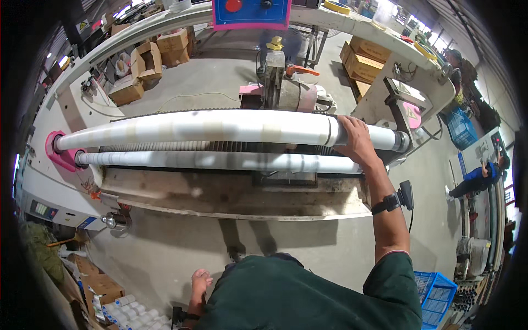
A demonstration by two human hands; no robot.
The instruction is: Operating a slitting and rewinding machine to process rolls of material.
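Note:
A long white roll (209,127) lies across the machine on an upper shaft. My right hand (355,138) is closed over it near its right end, the fingers curved over the top beside a seam around the roll. Below and parallel runs a thinner white roller (220,160), close under the right palm. My left hand (202,279) hangs low beside my body, away from the machine, with its fingers loosely curled and nothing visible in them.
A pink-edged blue control panel (251,12) stands beyond the rolls. Behind the roll is a carriage with an orange lever (302,70). Cardboard boxes (146,61) stand at far left, a blue crate (433,297) at lower right. Another person (477,175) is off to the right.

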